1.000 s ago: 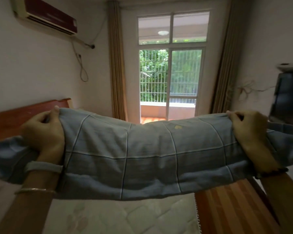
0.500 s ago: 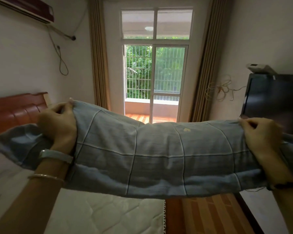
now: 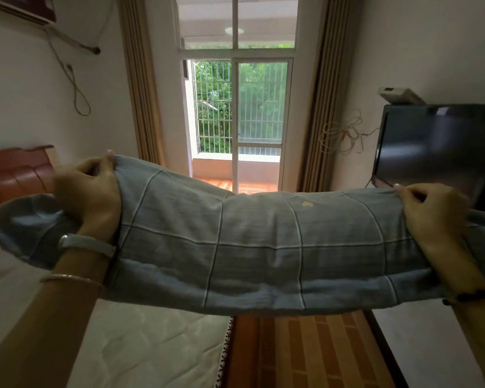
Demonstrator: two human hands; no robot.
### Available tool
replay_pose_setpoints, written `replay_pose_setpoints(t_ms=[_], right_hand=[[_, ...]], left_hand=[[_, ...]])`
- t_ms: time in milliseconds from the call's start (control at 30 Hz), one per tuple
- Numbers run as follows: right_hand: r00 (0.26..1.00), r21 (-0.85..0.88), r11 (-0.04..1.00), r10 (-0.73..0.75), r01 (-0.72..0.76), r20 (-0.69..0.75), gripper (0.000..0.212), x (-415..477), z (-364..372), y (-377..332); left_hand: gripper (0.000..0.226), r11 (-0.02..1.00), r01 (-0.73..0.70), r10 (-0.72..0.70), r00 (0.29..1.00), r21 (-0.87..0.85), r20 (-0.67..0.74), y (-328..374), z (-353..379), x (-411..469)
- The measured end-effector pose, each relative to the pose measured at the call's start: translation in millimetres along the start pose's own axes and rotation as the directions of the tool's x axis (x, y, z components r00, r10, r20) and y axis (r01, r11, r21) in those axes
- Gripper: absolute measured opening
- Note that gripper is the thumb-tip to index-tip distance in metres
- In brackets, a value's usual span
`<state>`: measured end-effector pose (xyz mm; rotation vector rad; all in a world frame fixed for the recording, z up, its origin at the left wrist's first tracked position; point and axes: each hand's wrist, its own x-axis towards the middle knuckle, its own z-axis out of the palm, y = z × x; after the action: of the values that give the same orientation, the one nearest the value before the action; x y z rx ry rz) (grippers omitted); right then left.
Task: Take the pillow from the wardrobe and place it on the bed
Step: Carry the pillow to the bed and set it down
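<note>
Clearly, the pillow is pinched at either end by the left hand and right hand, held in the air beside the bed, so only the laying down is judged left.

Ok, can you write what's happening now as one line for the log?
step: carrying | pillow: held up above the mattress, not set down | left hand: gripping one end | right hand: gripping other end
</note>
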<state>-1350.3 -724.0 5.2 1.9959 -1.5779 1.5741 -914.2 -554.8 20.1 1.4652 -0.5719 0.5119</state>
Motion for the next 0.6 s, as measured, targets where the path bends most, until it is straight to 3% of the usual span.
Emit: replay_pose_setpoints(t_ms=[233,600], right_hand=[[1.0,-0.069,0.997,0.018,-0.019,-0.021,0.026,32.6,17.1,70.7],[0.999,0.005,1.0,0.013,-0.013,-0.03,0.018,136.0,143.9,136.7]], left_hand=[[0.04,0.999,0.034,-0.031,0.997,-0.03,0.072,8.2,82.8,-25.7],[0.035,0.994,0.078,-0.068,0.989,-0.074,0.132,-5.7,247.2,-17.7]])
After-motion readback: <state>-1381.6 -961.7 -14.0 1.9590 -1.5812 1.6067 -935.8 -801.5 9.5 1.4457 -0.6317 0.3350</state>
